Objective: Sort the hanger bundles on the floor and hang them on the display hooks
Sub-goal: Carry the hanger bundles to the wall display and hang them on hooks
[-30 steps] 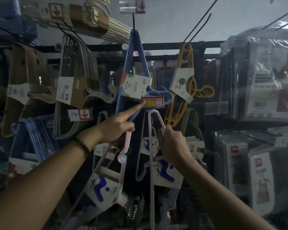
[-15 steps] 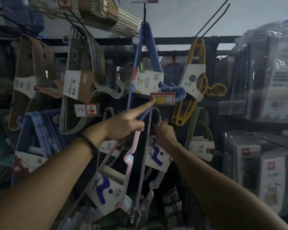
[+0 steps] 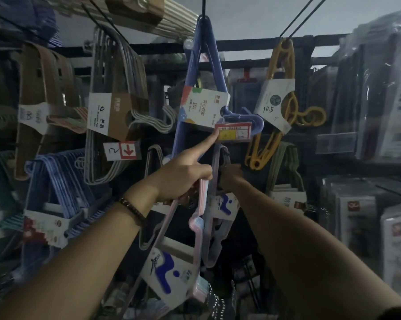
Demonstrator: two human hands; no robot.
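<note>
I observe dim lighting throughout. A pale grey wall [image 3: 252, 17] fills the upper background behind a dark metal rack frame [image 3: 252, 42]. At right, dark shelving [image 3: 347, 167] carries clear plastic-wrapped boxed goods [image 3: 379, 93]. I cannot see the floor.

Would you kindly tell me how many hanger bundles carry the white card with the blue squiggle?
2: one pink bundle in the left hand, one lilac bundle by the right hand. Others may be hidden.

Smooth plastic hangers [image 3: 198, 218]; paper label [image 3: 169, 272]; glossy wrap [image 3: 379, 72].
</note>
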